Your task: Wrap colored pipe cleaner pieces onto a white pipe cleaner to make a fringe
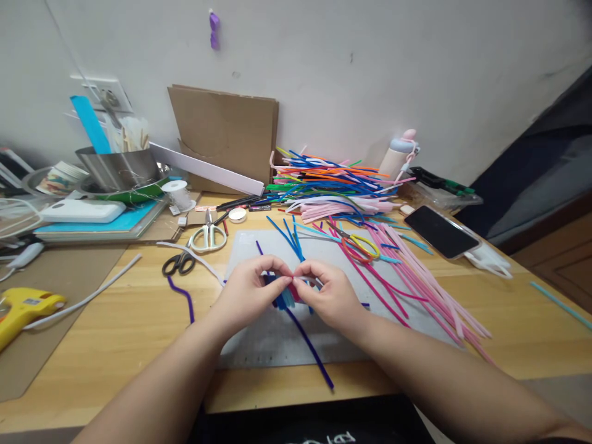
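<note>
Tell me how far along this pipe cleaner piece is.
Early, it seems. Done: a few blue and pink pieces are gathered into a small bundle. In hand: the left hand and right hand pinch it over the gray mat. Left: the purple stem trails loose, and the big pile and pink stems lie unused.

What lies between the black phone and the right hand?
Pink pipe cleaners lie there, spread between the phone and the right hand, seen in the head view.
</note>
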Demonstrator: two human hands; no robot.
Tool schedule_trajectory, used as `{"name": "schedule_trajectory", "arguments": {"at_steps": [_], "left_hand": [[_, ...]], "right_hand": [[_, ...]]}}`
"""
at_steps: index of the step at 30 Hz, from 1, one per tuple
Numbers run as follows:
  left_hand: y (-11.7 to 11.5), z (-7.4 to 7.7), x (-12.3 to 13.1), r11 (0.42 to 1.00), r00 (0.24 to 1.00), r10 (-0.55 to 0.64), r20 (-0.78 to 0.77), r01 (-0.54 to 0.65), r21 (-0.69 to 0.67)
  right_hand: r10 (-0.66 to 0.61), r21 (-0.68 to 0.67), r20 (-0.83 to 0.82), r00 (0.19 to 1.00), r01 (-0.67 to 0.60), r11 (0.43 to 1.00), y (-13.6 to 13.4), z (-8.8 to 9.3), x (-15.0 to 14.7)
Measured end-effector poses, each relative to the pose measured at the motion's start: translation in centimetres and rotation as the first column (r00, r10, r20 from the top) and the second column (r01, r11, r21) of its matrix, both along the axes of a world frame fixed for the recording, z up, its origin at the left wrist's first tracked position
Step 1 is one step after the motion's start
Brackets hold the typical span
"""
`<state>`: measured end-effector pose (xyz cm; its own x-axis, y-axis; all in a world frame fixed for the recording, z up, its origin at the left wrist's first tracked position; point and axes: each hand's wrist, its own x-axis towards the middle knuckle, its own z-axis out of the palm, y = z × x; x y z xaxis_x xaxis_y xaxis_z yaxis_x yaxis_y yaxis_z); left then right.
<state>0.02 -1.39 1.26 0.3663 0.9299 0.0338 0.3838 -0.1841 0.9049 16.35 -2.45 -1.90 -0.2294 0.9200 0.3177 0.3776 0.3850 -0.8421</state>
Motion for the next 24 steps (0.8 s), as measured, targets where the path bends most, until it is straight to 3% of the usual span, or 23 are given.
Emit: {"name": "schedule_trajectory", "arguments": {"at_steps": [7,10,15,24], "left_hand": [[0.4,-0.3,0.0,0.998,0.998,0.037,0.053,-0.035,-0.043],[0.6,-0.7,0.0,0.999,0.995,0.033,0.099,-0.036,0.022],[0.7,-1.3,0.1,0.998,0.991,0.015,0.136,-0.024,0.062],[0.4,-0.5,0.2,0.968,0.999,-0.04,-0.008,0.041,0.247]], "right_hand": [[-0.009,0.122,0.057,0.998,0.002,0.992,-0.1,0.1,-0.1],[0.006,0.152,0.08,0.997,-0.018,0.988,-0.2,0.2,-0.1],[-0.002,0.083,0.057,0.998,-0.002,0.997,-0.2,0.0,-0.1],[-0.057,-0.124,-0.133,0.989,0.041,0.991,0.1,-1.0,-0.4]]}}
